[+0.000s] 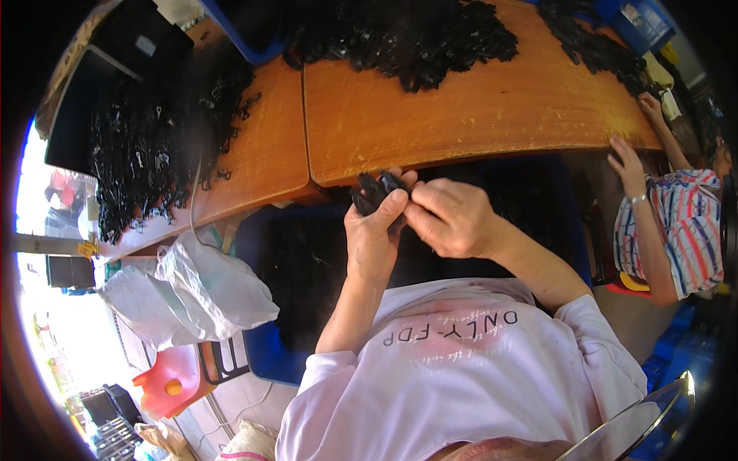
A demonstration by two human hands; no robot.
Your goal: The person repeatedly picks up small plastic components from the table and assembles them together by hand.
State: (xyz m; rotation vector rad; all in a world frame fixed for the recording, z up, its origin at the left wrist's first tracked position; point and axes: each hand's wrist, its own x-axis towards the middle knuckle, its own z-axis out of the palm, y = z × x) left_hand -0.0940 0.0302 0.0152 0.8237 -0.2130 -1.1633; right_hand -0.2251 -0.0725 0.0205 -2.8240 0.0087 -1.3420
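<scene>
wooden tabletop (477, 115) open beyond right hand (453, 219), black heap (415, 46) blocking far side, white bag (192, 284) at left

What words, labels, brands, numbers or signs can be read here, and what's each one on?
Shirt: large dark capitals, readable, but I won't copy them out.
Shirt: paler script, too faint to read fully.
Black bin: pale label, too small to read.

I see an orange-brown wooden table (461, 115) just beyond the left hand (374, 223) and right hand (457, 219), scuffed pale in places. Straight ahead of them it carries a broad heap (415, 46) of small black pieces. A second section (273, 146), left of the hands, bears a tangled black spread (154, 154); another dark pile (592, 50) lies farther right.
</scene>
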